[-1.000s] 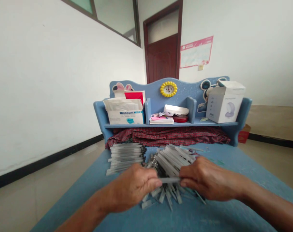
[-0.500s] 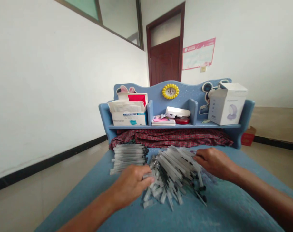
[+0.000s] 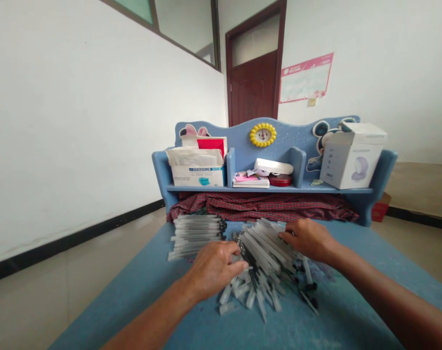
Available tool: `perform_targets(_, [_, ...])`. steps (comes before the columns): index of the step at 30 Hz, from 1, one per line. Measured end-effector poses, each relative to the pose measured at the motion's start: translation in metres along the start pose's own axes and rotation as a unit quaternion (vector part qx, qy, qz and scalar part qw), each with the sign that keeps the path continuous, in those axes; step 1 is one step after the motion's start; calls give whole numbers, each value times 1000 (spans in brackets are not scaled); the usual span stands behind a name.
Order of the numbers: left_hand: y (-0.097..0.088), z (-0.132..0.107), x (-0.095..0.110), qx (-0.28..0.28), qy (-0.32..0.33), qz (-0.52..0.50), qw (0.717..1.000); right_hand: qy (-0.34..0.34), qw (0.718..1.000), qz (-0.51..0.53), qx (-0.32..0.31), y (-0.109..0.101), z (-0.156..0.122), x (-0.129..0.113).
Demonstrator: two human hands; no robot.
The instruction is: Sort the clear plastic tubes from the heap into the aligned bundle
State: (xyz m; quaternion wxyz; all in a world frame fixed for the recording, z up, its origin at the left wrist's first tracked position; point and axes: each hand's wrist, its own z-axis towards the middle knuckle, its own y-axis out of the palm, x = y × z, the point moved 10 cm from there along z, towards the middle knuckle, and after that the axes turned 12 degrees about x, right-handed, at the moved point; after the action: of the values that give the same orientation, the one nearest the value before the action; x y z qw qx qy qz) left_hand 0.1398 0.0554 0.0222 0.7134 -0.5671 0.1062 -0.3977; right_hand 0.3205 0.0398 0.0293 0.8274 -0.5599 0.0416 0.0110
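A loose heap of thin clear plastic tubes with dark tips (image 3: pixel 268 257) lies crisscrossed in the middle of the blue table (image 3: pixel 133 296). To its left, a neat stack of similar tubes (image 3: pixel 195 237) lies side by side, all pointing the same way. My left hand (image 3: pixel 215 270) is at the heap's left edge, with its fingertips on the tubes. What the fingers hold is hidden. My right hand (image 3: pixel 306 239) rests on the heap's upper right side, fingers curled down among the tubes.
Behind the tubes, a red checked cloth (image 3: pixel 260 208) lies below a blue shelf unit (image 3: pixel 268 189). The shelf holds a face-mask box (image 3: pixel 197 170), a white carton (image 3: pixel 352 160), papers and a red tin. Floor lies beyond both table edges.
My hands have moved apart from holding a single tube between them above the heap. They now rest at opposite sides of the heap. The camera view has shifted slightly.
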Motion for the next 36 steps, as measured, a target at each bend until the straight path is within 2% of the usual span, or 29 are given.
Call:
perform_targets(5, [-3,-1,-14,15,-35,-53,998,11,997,73,-2,9,4,16])
perform_targets(9, [-16,1,-34,51,-55,-59,995,9,992,124,-9,21,7,23])
perform_targets(14, [-38,5,-80,73,-104,39,991,11,992,127,4,27,10,34])
perform_targets(17, [-44,4,-105,52,-124,107,985,18,993,113,9,29,10,40])
perform_targets(20, [-44,1,-121,24,-137,136,981,20,993,115,5,31,9,45])
perform_targets(24, [-39,-3,-125,0,-138,140,981,39,989,146,-4,35,8,54])
perform_targets(29, [-30,-7,-117,-31,-123,148,981,51,986,156,7,32,9,65])
perform_targets(36, [-16,-10,-111,-68,-119,154,978,22,988,144,50,14,6,49])
